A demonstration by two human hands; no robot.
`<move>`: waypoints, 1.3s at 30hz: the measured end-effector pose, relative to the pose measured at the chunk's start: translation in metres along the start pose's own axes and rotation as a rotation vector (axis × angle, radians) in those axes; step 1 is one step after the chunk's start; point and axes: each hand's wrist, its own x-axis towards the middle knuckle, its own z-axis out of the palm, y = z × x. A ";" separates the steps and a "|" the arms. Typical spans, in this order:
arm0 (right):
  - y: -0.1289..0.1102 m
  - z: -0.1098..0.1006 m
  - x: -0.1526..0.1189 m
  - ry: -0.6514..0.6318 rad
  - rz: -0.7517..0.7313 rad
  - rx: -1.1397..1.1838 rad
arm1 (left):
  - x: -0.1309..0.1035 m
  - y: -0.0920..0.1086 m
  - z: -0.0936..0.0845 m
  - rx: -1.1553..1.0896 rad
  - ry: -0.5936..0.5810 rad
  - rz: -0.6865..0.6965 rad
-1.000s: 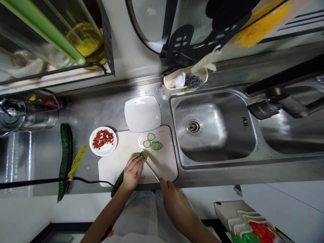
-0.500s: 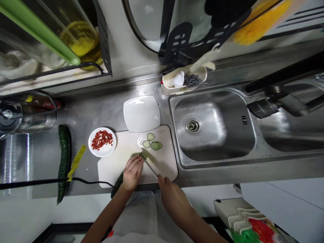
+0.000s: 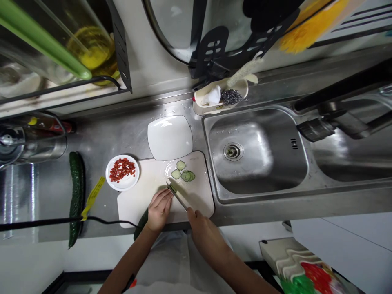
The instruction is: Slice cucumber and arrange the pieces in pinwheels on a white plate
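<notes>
On the white cutting board (image 3: pixel 134 200), my left hand (image 3: pixel 159 207) is closed over a cucumber (image 3: pixel 141 223), whose dark green end sticks out behind the wrist; the fingers hide its middle. My right hand (image 3: pixel 200 226) grips the handle of a knife (image 3: pixel 179 198). The blade slants up and left, close by my left fingertips at the cucumber's cut end. A bit of green shows against the blade. Several thin cucumber slices (image 3: pixel 187 175) lie on the board beyond the knife, some overlapping.
A white square plate (image 3: pixel 170 138) rests at the board's far edge. Left of it stands a small dish (image 3: pixel 122 185) of red berries. Another whole cucumber (image 3: pixel 76 198) lies further left, near a black cable with a yellow tag (image 3: pixel 92 198). The steel sink (image 3: pixel 260 155) is to the right.
The knife and my right hand have shifted slightly up and left, and the blade tip reaches further past my left fingers. My left hand stays almost still on the cucumber.
</notes>
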 end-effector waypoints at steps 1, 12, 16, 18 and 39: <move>0.000 0.000 0.001 0.002 0.000 -0.006 | 0.000 0.000 0.000 0.001 0.000 0.001; -0.004 0.005 0.018 0.055 0.001 -0.001 | 0.000 0.000 -0.001 0.009 -0.018 0.010; -0.005 0.006 0.024 0.070 -0.015 0.006 | 0.001 0.001 -0.001 0.006 -0.016 0.007; -0.005 0.008 0.028 0.087 -0.022 0.020 | 0.001 0.001 0.000 0.003 -0.015 0.009; 0.007 0.013 0.001 0.062 0.059 -0.035 | 0.002 0.004 -0.001 -0.026 -0.007 -0.029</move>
